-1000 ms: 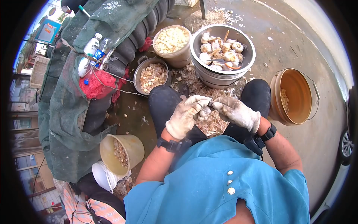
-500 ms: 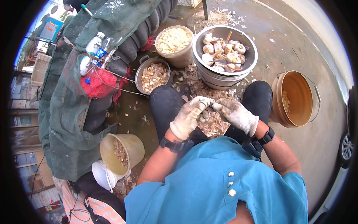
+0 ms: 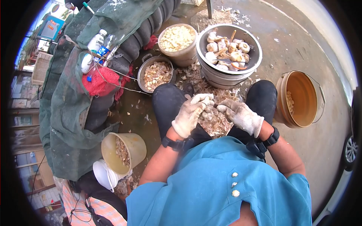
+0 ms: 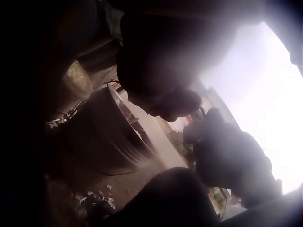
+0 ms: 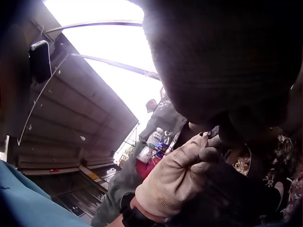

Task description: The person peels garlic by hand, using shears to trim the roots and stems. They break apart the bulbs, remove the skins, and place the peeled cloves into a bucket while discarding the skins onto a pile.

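Observation:
In the head view, the gloved left hand [image 3: 190, 116] is curled above the lap, its palm contents hidden. The gloved right hand [image 3: 243, 116] faces it across a small gap, thumb and fingers together. A thin dark object [image 4: 202, 112] rises from the right hand's fingertips in the left wrist view; its kind is unclear. The right wrist view shows the left glove [image 5: 173, 182] with bent fingers. Beyond the knees, whole garlic bulbs [image 3: 235, 56] fill a basin [image 3: 257, 56] on a bucket. Loose skins [image 3: 215, 123] lie below the hands.
Peeled cloves [image 3: 177, 37] fill a tub behind a metal pot [image 3: 141, 77] of cloves and skins. An orange bucket [image 3: 305, 100] stands at the right, a cream bucket [image 3: 137, 150] at the lower left. Bottles [image 3: 97, 40] rest on green netting [image 3: 62, 124].
The hands, whose fingertips met between them earlier, are now slightly apart. The left hand's fingers have shifted upward a little. The buckets stand as before, with a slight shift of the view.

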`<act>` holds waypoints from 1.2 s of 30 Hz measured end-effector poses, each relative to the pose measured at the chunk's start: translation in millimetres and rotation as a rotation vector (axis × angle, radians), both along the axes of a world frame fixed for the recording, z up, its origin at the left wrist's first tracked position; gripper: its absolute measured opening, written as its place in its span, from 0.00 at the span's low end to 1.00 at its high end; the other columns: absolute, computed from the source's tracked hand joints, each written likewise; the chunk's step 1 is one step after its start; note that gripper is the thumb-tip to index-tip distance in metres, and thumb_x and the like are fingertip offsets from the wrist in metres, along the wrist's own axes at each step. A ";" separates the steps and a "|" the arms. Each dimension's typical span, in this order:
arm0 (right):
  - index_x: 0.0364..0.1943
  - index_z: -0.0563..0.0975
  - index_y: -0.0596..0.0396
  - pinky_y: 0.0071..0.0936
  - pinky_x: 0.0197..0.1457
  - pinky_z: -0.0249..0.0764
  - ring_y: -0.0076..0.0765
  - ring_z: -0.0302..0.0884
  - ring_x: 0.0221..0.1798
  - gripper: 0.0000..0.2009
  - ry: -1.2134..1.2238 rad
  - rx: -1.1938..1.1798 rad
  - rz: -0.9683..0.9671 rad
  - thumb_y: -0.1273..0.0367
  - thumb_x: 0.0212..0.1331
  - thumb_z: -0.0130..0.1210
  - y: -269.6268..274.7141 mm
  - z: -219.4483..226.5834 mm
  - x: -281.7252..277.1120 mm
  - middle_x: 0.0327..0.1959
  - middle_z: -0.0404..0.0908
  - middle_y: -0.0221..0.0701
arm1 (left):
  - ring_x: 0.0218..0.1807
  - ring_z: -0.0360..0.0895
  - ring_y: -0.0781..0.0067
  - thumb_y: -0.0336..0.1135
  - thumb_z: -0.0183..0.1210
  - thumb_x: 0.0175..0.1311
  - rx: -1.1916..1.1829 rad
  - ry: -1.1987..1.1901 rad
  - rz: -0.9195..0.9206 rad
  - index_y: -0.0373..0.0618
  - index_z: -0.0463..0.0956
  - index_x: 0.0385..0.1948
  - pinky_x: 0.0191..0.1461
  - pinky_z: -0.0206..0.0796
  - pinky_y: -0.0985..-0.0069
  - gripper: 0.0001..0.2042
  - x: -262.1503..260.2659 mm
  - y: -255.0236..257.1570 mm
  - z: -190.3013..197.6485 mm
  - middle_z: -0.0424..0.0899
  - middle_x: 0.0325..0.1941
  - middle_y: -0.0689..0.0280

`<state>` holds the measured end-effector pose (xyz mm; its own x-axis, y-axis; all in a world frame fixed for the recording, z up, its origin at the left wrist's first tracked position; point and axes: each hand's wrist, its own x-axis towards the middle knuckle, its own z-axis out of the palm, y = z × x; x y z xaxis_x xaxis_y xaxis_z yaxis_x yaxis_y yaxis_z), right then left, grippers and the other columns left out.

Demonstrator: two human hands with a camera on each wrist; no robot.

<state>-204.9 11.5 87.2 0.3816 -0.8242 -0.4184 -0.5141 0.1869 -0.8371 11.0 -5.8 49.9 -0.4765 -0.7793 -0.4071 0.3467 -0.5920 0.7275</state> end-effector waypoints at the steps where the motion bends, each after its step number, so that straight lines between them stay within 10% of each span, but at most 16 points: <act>1: 0.51 0.76 0.55 0.37 0.51 0.74 0.51 0.79 0.47 0.14 0.010 -0.009 -0.011 0.62 0.70 0.47 -1.2 2.9 -0.5 0.42 0.81 0.46 | 0.40 0.74 0.84 0.33 0.51 0.69 -0.176 -0.147 -0.040 0.38 0.75 0.52 0.40 0.67 0.85 0.14 -0.4 2.5 0.4 0.79 0.44 0.67; 15: 0.50 0.77 0.57 0.39 0.49 0.74 0.51 0.80 0.45 0.14 0.027 -0.048 -0.017 0.63 0.70 0.47 -0.8 -14.7 -3.2 0.39 0.82 0.46 | 0.48 0.76 0.75 0.23 0.51 0.63 -0.951 -0.580 -0.186 0.34 0.76 0.51 0.52 0.69 0.77 0.15 -3.4 2.8 -3.0 0.79 0.48 0.64; 17: 0.50 0.76 0.56 0.36 0.47 0.74 0.47 0.81 0.42 0.15 -0.048 0.025 -0.019 0.62 0.70 0.45 -2.0 -11.0 -5.9 0.37 0.82 0.43 | 0.49 0.76 0.74 0.24 0.52 0.64 -0.321 -0.357 -0.200 0.33 0.75 0.52 0.51 0.70 0.76 0.15 -2.8 2.1 8.8 0.79 0.50 0.62; 24: 0.51 0.76 0.55 0.33 0.47 0.74 0.41 0.80 0.41 0.16 -0.084 0.252 -0.035 0.61 0.71 0.42 -5.4 -15.1 -8.7 0.37 0.82 0.41 | 0.44 0.77 0.76 0.27 0.51 0.69 -0.241 -0.139 -0.083 0.33 0.74 0.54 0.49 0.70 0.81 0.14 -2.4 3.5 2.0 0.79 0.51 0.61; 26: 0.53 0.76 0.56 0.34 0.50 0.73 0.41 0.80 0.44 0.17 -0.149 0.102 -0.033 0.60 0.71 0.45 -2.2 -22.9 -7.1 0.41 0.82 0.42 | 0.42 0.77 0.77 0.27 0.51 0.69 0.131 0.280 -0.015 0.35 0.71 0.56 0.47 0.70 0.83 0.16 2.4 0.6 -15.3 0.79 0.49 0.62; 33: 0.57 0.74 0.56 0.34 0.56 0.72 0.46 0.78 0.50 0.20 -0.189 -0.056 0.230 0.57 0.71 0.47 14.0 -20.3 -3.4 0.47 0.81 0.46 | 0.40 0.75 0.79 0.29 0.52 0.70 0.063 0.177 0.078 0.34 0.69 0.57 0.44 0.69 0.83 0.16 -5.8 3.3 -17.8 0.79 0.45 0.64; 36: 0.52 0.75 0.56 0.36 0.51 0.72 0.47 0.79 0.44 0.19 -0.150 0.018 0.030 0.56 0.71 0.46 4.0 -17.5 -8.4 0.40 0.80 0.45 | 0.42 0.74 0.81 0.34 0.54 0.70 0.014 0.328 -0.012 0.34 0.67 0.59 0.47 0.68 0.85 0.19 -3.3 -3.9 -22.4 0.79 0.47 0.63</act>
<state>-213.3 15.5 69.7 0.4653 -0.8044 -0.3694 -0.3887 0.1892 -0.9017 7.7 -9.6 27.5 -0.5929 -0.7683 -0.2412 0.5546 -0.6067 0.5694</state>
